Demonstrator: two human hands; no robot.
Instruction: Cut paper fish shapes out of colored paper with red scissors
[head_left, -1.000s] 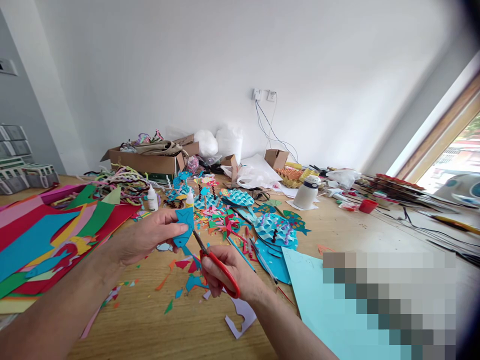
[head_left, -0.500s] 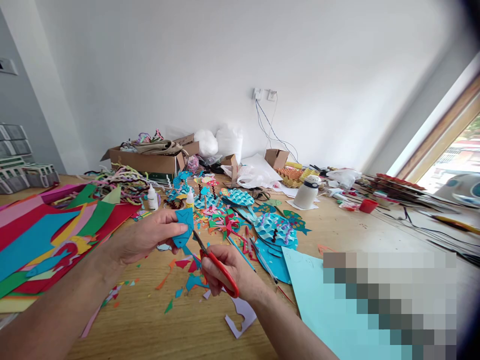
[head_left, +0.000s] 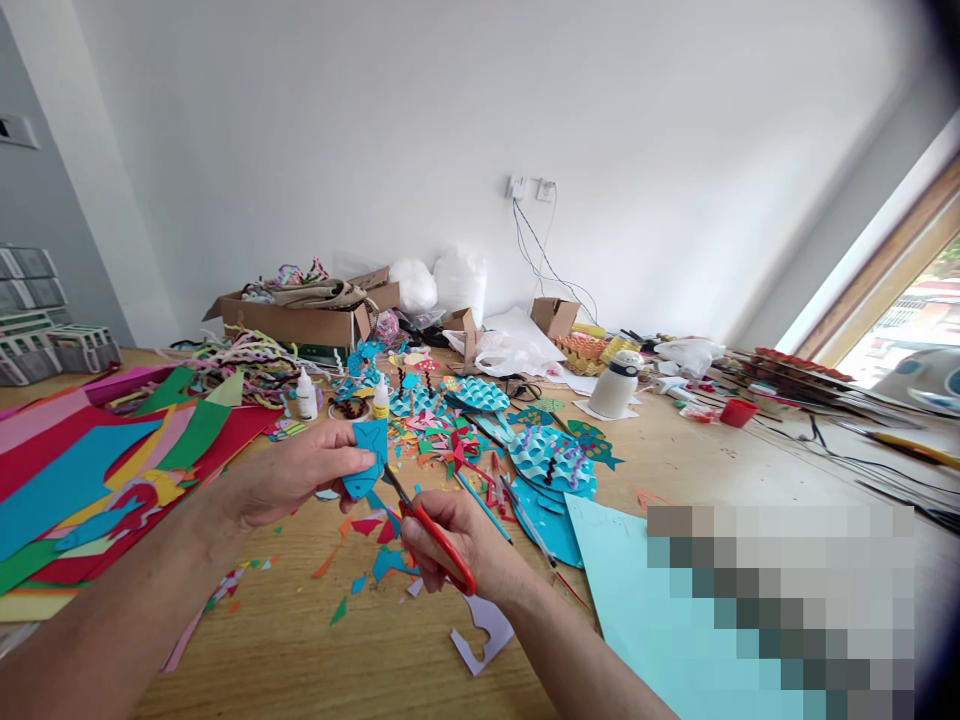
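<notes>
Here's the blue paper (head_left: 372, 440), a small bright piece held up above the table, pinched at its left side by the left hand (head_left: 319, 475). Dark lines sketch a fish on it, tail at the far end, eye dot down at the near end. The far right corner is square; the near end tapers. And the scissors (head_left: 441, 538), red-handled with dark blades, sit in the right hand (head_left: 457, 545), slanting far and left, tips right at the paper's right edge, though whether they're biting in is too small to tell.
</notes>
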